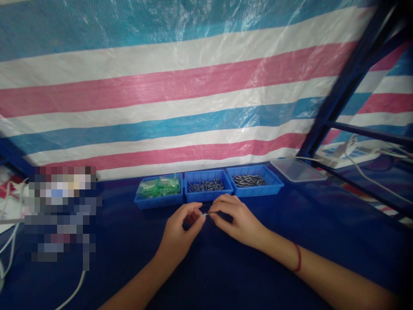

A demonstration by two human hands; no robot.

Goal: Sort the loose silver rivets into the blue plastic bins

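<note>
Hands of the person meet near the middle of the head view, above the blue desk [206, 275]; the left hand [180, 224] comes up from the lower left, its thumb and fingertips closed on a small, slim piece [205, 214]; the right hand [237, 217] reaches in from the lower right, thumb and forefinger pinched at the other end of that piece; the piece bridges the narrow gap between the two sets of fingertips, too small for its exact form to be told; a dark red band [298, 258] circles the right wrist. Just beyond the hands, three blue bins stand side by side on the desk; the left bin [158, 203] holds green packets [164, 187]; the middle bin [193, 198] holds loose metal screws [209, 186], lying at many angles; the right bin [258, 191] holds slim metal pieces [248, 180], heaped more densely; to the right of this bin lies a clear tray [298, 171], near the back edge of the desk. Behind the bins hangs a sheet [193, 94] striped in blue, white and pink; a dark blue post [342, 82] slants up at the right; a white cable [72, 297] curves across the lower left.
</note>
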